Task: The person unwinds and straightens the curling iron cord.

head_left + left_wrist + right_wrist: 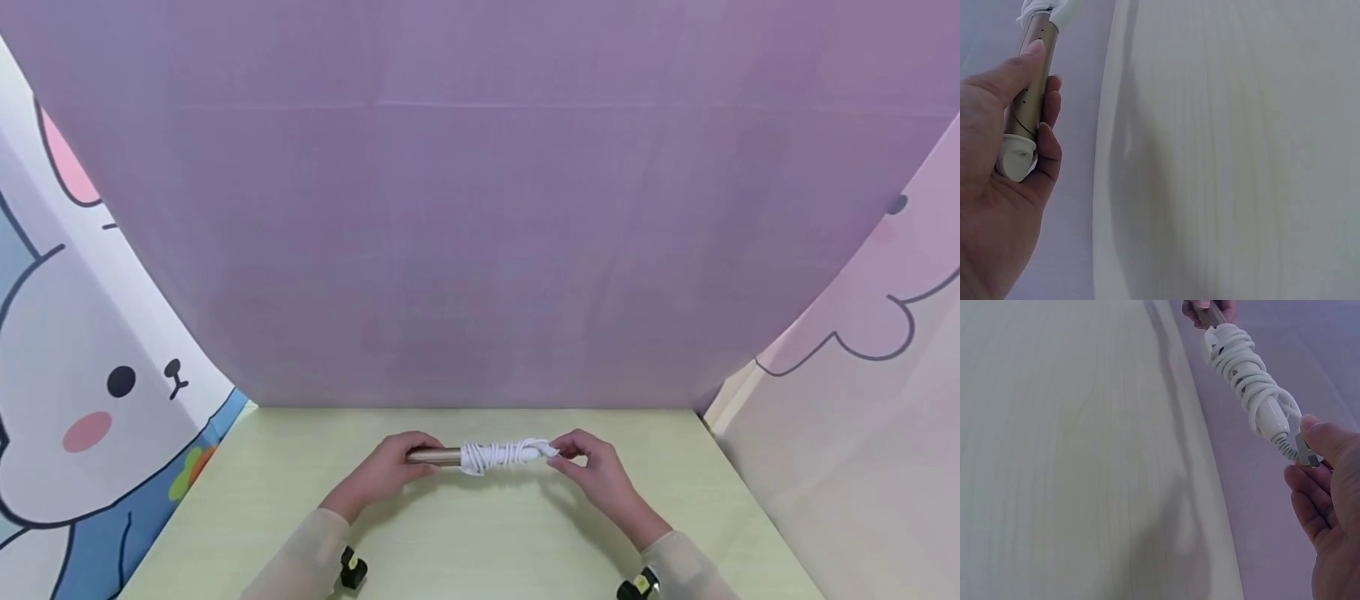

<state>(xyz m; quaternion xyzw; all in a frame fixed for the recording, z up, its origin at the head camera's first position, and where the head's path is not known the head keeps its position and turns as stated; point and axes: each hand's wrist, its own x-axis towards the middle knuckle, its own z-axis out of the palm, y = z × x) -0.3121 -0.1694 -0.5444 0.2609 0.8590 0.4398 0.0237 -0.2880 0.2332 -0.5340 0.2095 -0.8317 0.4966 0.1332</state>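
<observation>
A curling iron is held level above the table between both hands. My left hand grips its gold barrel, thumb along one side and fingers curled round the other. The white end cap shows near the palm in the left wrist view. White cord is wound in several loops round the white handle. At the far end, my right hand pinches the plug between thumb and fingers. Part of the plug is hidden by the thumb.
Below lies a pale wood-grain table, with a purple panel rising along its back edge. Cartoon-printed walls stand at the left and right. Small black devices sit at both wrists.
</observation>
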